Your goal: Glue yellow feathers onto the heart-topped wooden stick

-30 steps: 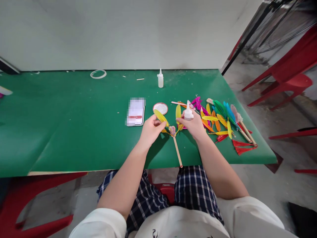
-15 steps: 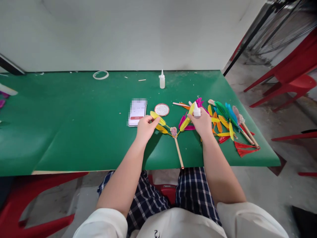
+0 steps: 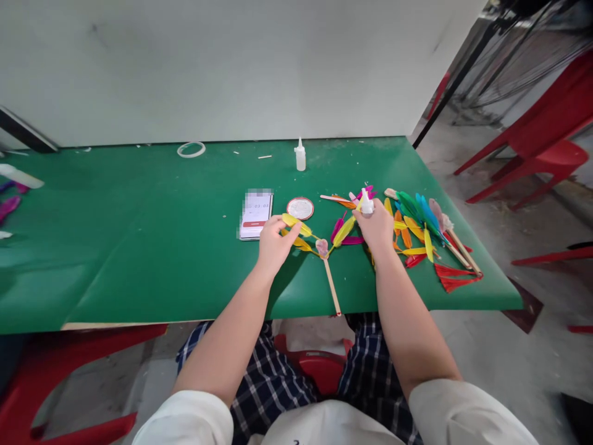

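My left hand point(image 3: 274, 246) is closed, its thumb and fingertips pinching a yellow feather point(image 3: 300, 226) on the left side of a wooden stick point(image 3: 332, 287). At the stick's top sits a pinkish, shiny piece point(image 3: 322, 248), from which feathers spread to both sides. My right hand point(image 3: 378, 230) is wrapped round a small white glue bottle point(image 3: 367, 202), whose body is mostly hidden by the fingers. Those fingertips also meet the upper end of the yellow feather point(image 3: 343, 233) on the right; whether they grip it I cannot tell.
A phone point(image 3: 256, 214) and a round white lid-like disc point(image 3: 300, 209) lie behind the stick. Farther back are another small bottle point(image 3: 301, 156) and a clear ring point(image 3: 191, 149). Colourful feathers point(image 3: 407, 232), feathered sticks and a red tassel point(image 3: 456, 277) cover the table's right end.
The view has shifted slightly. Both hands keep nearly the same place over the feathered stick, the left still at the yellow feather and the right still with the glue bottle.
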The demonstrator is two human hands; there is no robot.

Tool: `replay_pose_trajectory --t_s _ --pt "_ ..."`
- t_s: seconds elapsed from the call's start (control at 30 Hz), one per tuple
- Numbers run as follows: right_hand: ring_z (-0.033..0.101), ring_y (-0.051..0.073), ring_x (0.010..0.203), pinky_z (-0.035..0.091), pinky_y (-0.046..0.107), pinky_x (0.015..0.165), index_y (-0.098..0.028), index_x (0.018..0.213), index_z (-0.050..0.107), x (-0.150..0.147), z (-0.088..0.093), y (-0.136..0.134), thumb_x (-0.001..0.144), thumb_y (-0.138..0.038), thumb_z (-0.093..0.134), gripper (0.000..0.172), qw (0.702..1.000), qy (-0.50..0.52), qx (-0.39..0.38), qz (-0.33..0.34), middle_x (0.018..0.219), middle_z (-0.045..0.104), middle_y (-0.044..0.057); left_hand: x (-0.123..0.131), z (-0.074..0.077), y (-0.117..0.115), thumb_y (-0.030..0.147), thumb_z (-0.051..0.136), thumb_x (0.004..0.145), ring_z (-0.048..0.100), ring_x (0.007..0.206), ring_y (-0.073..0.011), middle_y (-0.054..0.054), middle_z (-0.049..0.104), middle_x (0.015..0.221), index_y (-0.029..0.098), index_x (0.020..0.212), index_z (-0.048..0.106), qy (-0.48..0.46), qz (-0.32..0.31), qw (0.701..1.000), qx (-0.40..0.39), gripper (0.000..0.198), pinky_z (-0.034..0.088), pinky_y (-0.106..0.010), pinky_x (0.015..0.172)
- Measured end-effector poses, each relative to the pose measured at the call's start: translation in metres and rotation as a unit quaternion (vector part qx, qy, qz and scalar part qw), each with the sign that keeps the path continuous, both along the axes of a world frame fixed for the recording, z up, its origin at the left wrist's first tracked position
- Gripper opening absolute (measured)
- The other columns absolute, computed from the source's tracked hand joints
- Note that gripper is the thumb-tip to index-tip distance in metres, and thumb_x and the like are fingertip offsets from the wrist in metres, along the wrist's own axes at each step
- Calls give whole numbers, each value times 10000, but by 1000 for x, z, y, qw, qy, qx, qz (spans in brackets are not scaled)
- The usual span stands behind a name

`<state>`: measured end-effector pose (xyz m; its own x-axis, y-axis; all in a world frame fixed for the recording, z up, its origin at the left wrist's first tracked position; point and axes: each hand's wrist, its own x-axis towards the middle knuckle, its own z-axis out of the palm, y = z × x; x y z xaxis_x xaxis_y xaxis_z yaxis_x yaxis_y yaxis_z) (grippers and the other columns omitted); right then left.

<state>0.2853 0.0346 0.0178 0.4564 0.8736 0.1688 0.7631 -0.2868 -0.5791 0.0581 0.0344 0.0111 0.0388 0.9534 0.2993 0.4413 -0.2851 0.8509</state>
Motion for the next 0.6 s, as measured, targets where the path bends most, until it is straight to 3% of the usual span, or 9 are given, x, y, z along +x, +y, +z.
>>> replay_pose_trajectory --t_s 0.33,0.6 --pt "567 220 731 363 295 614 -219 869 539 -3 -1 6 731 -387 550 218 999 -28 -20 7 815 639 56 5 -2 0 321 635 731 568 868 -189 -43 615 881 178 742 693 71 -20 997 3 154 442 -346 791" --pt "546 213 693 369 305 617 -218 845 533 -4 1 3 724 -403 567 224 1000 -15 -3 2 782 615 45 7 -2 -6 321 622 755 587 818 -177 -24 650 827 188 746 657 27 0 998 51 138 451 -333 762"
